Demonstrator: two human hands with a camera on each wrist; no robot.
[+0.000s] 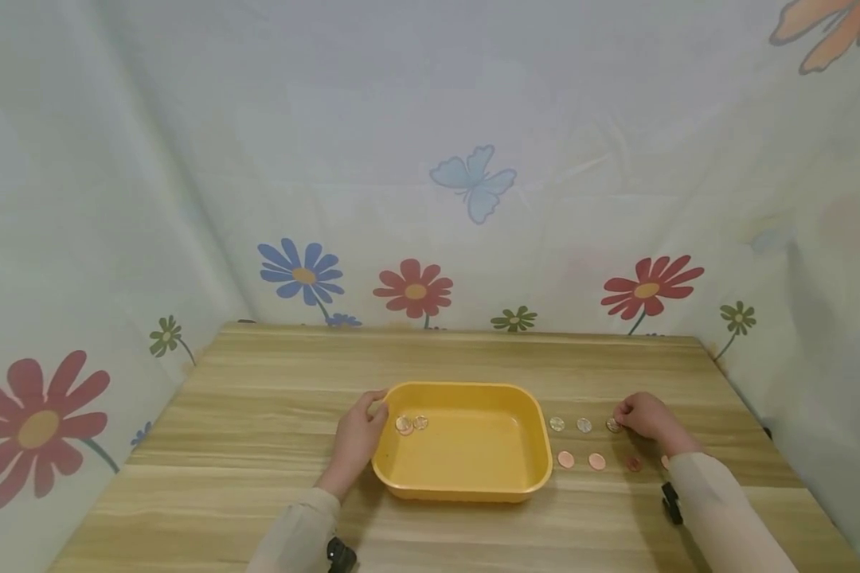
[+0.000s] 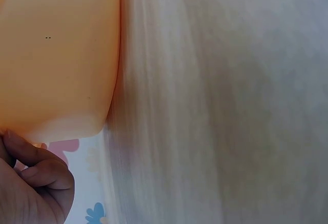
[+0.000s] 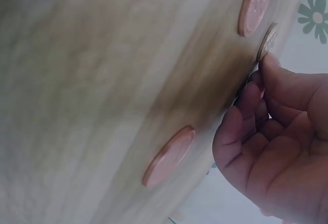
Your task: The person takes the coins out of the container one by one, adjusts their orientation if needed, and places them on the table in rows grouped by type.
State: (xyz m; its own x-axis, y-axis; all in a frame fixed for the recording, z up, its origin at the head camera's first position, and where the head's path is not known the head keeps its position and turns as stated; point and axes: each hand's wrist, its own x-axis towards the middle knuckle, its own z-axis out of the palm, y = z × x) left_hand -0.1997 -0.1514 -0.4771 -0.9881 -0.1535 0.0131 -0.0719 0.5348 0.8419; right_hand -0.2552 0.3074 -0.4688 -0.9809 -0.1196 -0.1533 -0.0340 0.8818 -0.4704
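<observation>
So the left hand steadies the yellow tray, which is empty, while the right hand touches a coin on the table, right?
Not quite: the yellow tray is not empty. The head view shows two silver coins lying in it near the left hand. The rest holds: the right hand touches a coin on the table.

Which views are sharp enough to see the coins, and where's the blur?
Head view: evenly lit and sharp, coins small. Left wrist view: tray and table soft, washed out, no coins. Right wrist view: table smeared; copper coin and right hand clearer.

Glossy plastic tray (image 1: 466, 485), matt wood table (image 1: 258, 414), metal coins (image 1: 580, 460)
</observation>
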